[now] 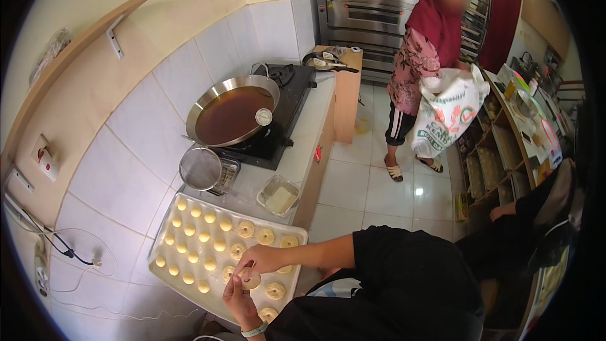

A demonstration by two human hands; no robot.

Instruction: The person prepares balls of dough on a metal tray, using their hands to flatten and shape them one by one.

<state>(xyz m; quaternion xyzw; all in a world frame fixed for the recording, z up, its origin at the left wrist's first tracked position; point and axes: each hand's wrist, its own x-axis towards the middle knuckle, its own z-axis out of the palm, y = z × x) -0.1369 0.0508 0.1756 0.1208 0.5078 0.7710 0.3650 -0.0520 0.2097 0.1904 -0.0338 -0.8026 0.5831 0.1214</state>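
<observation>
A pale dough ring point(252, 281) is held between my two hands, just above the tray. My left hand point(238, 301), with a band on its wrist, grips the ring's near left side with thumb and fingers. From above, my right hand point(260, 259) closes its fingers on the same ring, over the hole. Below lies a large floured tray point(218, 297). Small round dough balls point(204, 237) stand in rows on its left part. Several shaped dough rings point(266, 236) lie on its right part, around my hands.
Beyond the tray are a sieve point(201, 169) and a clear tub of white powder point(279, 196). A wide pan of dark oil point(235, 117), with a dial thermometer point(264, 117), sits on a black stove point(297, 98). Another person holds a white sack point(447, 113) near the oven point(360, 22).
</observation>
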